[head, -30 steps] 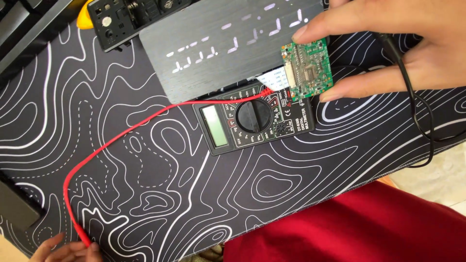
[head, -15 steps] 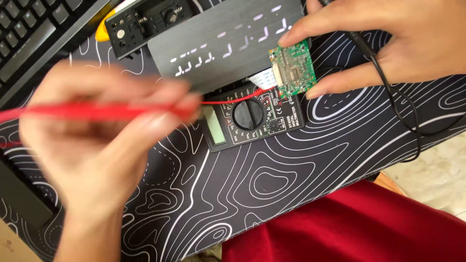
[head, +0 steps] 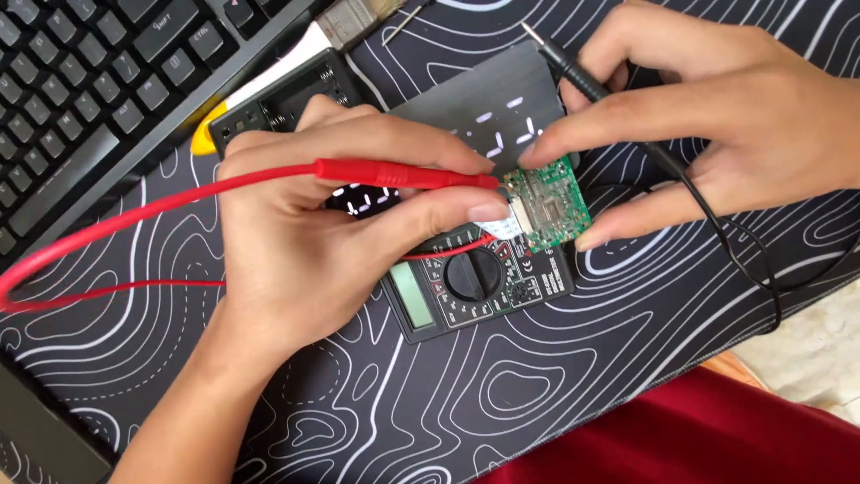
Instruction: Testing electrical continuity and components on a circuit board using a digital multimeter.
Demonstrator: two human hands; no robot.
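My left hand [head: 313,233] pinches a red test probe [head: 394,172], its tip touching the left edge of a small green circuit board [head: 548,204]. My right hand [head: 717,116] holds that board between thumb and forefinger and also carries a black test probe [head: 582,76] across its fingers, tip pointing up-left. Just below the board lies a black multimeter [head: 475,285] with a round dial and small screen. The red lead [head: 107,233] loops away to the left.
A black keyboard [head: 81,99] lies at the upper left. A dark grey flat panel [head: 484,112] with white marks lies under the hands. A black and yellow device [head: 269,99] sits behind it. The mat [head: 502,394] has white contour lines; red cloth [head: 717,430] is at lower right.
My left hand has brought the red probe rightward so its tip meets the green board. The black probe now shows in my right hand. The view has closed in.
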